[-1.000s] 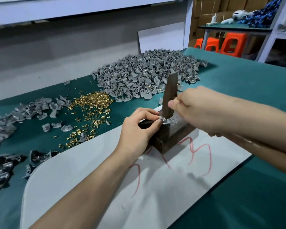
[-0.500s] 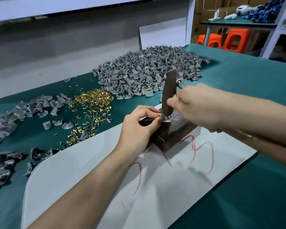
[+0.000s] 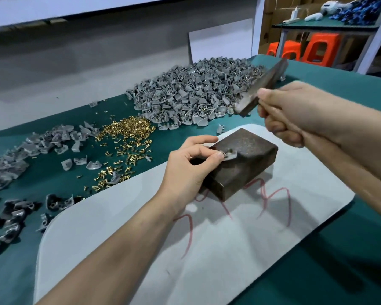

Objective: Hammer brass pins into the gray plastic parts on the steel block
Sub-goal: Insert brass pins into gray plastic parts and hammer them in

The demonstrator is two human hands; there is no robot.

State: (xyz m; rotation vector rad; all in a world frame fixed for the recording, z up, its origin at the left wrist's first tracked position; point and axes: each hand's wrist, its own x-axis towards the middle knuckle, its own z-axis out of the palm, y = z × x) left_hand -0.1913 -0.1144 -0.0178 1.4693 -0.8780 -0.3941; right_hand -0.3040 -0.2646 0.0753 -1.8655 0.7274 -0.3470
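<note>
Head view: pinched between thumb and forefinger of left hand [image 3: 185, 170], atop dark, rusty steel block [image 3: 251, 144], small pale-gray curved plastic part [image 3: 231, 155]; above, right hand [image 3: 284, 115] gripping blurred hammer [image 3: 262, 89].

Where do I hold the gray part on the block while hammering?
Pinch the gray part by its left edge, from the left, as the left hand does: it lies flat on the steel block, so fingers there should be clear of the hammer raised in the right hand.
</note>
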